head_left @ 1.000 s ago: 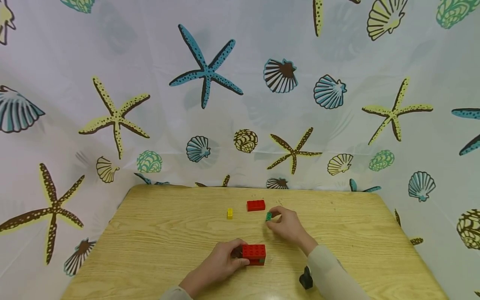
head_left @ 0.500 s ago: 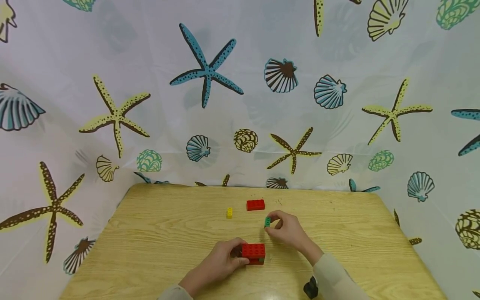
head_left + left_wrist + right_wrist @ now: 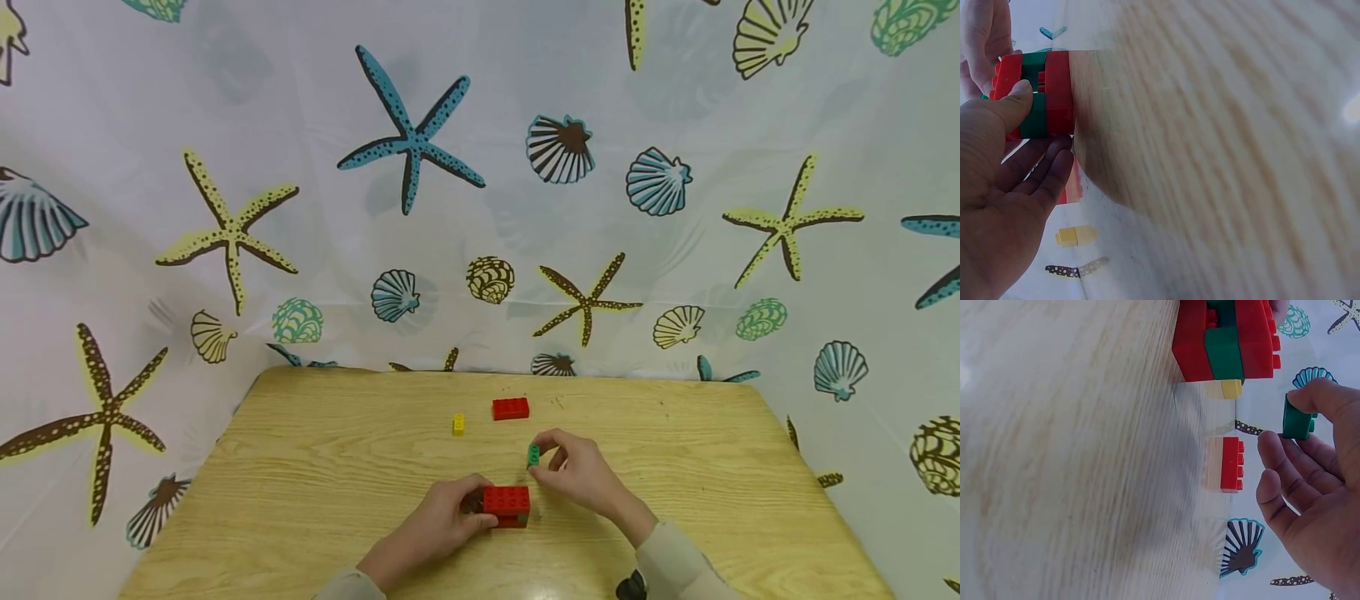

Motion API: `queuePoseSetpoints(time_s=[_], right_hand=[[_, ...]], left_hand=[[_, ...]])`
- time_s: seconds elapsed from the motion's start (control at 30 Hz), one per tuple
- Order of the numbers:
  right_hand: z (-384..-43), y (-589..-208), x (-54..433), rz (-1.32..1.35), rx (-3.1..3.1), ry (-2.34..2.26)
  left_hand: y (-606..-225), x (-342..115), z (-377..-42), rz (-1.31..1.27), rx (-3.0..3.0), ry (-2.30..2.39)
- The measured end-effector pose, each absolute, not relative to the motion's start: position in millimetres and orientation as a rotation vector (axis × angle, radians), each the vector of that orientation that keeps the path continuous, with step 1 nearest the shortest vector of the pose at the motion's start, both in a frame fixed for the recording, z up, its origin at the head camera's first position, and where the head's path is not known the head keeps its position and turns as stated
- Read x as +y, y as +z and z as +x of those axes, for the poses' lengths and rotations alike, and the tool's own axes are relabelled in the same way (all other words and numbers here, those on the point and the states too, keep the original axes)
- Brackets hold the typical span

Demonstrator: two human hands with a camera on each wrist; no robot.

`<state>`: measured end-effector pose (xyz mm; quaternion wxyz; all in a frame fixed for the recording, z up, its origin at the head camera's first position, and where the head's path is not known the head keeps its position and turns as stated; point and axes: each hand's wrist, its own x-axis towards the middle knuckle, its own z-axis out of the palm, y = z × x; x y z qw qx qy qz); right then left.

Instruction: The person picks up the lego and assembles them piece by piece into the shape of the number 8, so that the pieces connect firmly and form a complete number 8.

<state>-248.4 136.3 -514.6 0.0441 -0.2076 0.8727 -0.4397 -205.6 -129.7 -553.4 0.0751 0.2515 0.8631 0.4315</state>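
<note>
The left hand [image 3: 441, 518] gripped the red-and-green brick stack [image 3: 507, 499] on the wooden table [image 3: 315, 492]. Just beyond, the right hand [image 3: 581, 475] pinched a small green brick [image 3: 533, 455] aloft (likely an adding step, calling next for careful alignment). Farther lay a yellow brick [image 3: 458, 426] and a red brick [image 3: 511, 409].

Left hand [image 3: 447, 512] gripping, right hand [image 3: 577, 471] pinching — forearms [image 3: 633, 518] angled inward
</note>
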Motion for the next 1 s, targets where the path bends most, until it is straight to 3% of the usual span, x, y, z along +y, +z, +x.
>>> queuePoseSetpoints(time_s=[1.0], right_hand=[[-230.5,-512.4,134.0,-0.757,2.581,-1.313]], left_hand=[[-555.4,-128.9,-206.3,0.754,2.581,1.328]])
